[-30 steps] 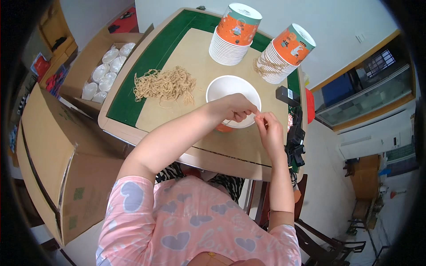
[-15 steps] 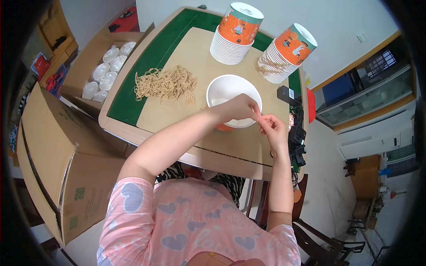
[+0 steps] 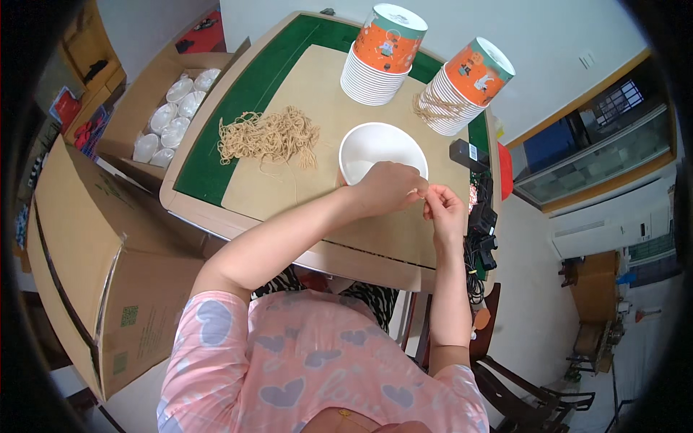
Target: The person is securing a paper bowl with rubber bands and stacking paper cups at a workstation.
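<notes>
Tub (image 3: 382,142) stands upright on table (image 3: 203,177), partly behind left hand (image 3: 395,189).
Left hand and right hand (image 3: 445,209) are closed, pinching close together; anything gripped is too small to tell. Twine (image 3: 271,137) lies heaped left of the tub.

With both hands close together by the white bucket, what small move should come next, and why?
Probably easing the left hand and right hand slightly apart: they appear to meet by the white bucket's near right rim, and anything pinched between them is too small to make out. A small parting might show whether they share a strand.
</notes>
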The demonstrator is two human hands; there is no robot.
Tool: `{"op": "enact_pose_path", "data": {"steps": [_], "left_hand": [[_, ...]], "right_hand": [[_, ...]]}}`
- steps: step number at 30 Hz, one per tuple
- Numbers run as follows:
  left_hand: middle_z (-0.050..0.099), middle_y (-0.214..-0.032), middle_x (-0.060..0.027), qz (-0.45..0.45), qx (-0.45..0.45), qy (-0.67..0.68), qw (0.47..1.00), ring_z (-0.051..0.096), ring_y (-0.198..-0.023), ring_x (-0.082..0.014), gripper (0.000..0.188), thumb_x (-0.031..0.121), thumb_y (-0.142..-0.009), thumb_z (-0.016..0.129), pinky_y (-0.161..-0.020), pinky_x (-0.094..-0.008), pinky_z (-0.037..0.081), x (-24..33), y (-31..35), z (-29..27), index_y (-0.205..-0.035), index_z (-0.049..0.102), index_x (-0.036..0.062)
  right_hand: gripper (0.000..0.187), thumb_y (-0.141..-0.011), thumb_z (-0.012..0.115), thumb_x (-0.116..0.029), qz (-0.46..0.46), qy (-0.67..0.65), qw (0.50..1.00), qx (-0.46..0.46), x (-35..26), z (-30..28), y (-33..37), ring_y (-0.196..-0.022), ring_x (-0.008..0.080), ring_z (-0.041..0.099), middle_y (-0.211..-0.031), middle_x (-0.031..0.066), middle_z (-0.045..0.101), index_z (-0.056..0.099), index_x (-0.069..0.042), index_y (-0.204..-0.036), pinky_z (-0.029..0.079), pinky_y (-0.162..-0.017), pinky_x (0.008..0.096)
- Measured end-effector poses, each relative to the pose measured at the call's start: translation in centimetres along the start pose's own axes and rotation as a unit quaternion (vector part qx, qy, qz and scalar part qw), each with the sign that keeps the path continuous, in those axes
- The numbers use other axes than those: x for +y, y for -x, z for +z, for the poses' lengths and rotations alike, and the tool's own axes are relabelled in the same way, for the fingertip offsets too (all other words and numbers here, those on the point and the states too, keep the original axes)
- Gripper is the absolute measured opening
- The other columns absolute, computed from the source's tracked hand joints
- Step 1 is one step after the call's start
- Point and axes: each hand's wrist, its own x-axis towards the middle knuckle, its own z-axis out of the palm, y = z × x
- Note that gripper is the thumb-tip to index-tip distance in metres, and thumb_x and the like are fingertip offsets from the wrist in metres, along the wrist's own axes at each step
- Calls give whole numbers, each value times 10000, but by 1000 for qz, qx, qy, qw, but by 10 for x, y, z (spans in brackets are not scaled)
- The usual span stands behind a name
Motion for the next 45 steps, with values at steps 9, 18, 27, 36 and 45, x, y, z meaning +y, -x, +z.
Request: {"op": "enact_pose_path", "data": {"steps": [9, 18, 27, 36, 45], "left_hand": [[665, -795, -104, -119, 30, 87, 989, 637, -759, -291, 156, 218, -785, 622, -677, -391, 501, -3, -3, 6, -845, 665, 81], [671, -776, -114, -167, 22, 109, 980, 650, -746, -302, 137, 211, -768, 629, -667, -407, 510, 3, -4, 1, -815, 674, 91], [645, -807, -102, -200, 29, 82, 976, 639, -761, -281, 142, 206, -772, 637, -670, -382, 502, 9, -3, 4, -798, 683, 74], [661, -771, -116, -247, 42, 124, 960, 650, -740, -297, 128, 179, -741, 635, -672, -392, 518, 15, -5, 5, -715, 678, 61], [678, -774, -123, -251, 45, 201, 946, 650, -695, -261, 196, 206, -718, 674, -656, -347, 508, -3, 2, -1, -802, 701, 31]], "right_hand": [[126, -874, 634, -69, 57, -11, 998, -26, -5, 3, 7, -519, 3, 412, -630, -81, 529, 680, -24, -983, 288, -472, 164], [68, -869, 650, -90, -9, 30, 999, 8, 3, 4, 6, -517, -7, 404, -613, -88, 517, 664, -39, -912, 269, -472, 156], [96, -873, 645, -109, 59, -6, 998, 3, -8, 5, 7, -510, 7, 419, -607, -71, 520, 653, -22, -914, 277, -465, 164], [71, -854, 662, -66, -22, 33, 999, 13, 0, 5, 9, -522, -11, 401, -613, -87, 510, 665, -14, -901, 278, -480, 148], [72, -860, 659, -68, -36, 53, 998, -6, -1, 12, 7, -542, -15, 394, -612, -97, 486, 667, -12, -905, 282, -501, 142]]}}
